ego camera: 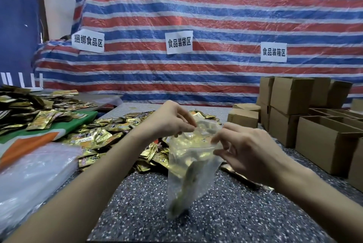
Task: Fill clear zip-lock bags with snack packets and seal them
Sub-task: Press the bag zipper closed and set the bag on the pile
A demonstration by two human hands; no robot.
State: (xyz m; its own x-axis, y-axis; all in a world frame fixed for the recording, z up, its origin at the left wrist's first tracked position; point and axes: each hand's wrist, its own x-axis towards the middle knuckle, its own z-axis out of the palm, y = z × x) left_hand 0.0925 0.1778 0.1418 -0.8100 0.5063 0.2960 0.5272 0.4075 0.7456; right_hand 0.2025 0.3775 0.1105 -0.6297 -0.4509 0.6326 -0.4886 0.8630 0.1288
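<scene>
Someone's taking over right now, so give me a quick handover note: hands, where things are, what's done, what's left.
Left hand: fingers pinch the top of the clear plastic zip-lock bag, held over the speckled grey table.
Right hand: pinches the top's other side.
Done: gold foil snack packets are inside.
Left: the zip looks unsealed, press it shut.
Supplies: loose packet pile behind, stack of empty clear bags on the left.

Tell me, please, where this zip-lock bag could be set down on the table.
Bare speckled tabletop lies nearest you, under the zip-lock bag. Crowded: snack packets behind and left, clear plastic stack near left, cardboard boxes right.
</scene>
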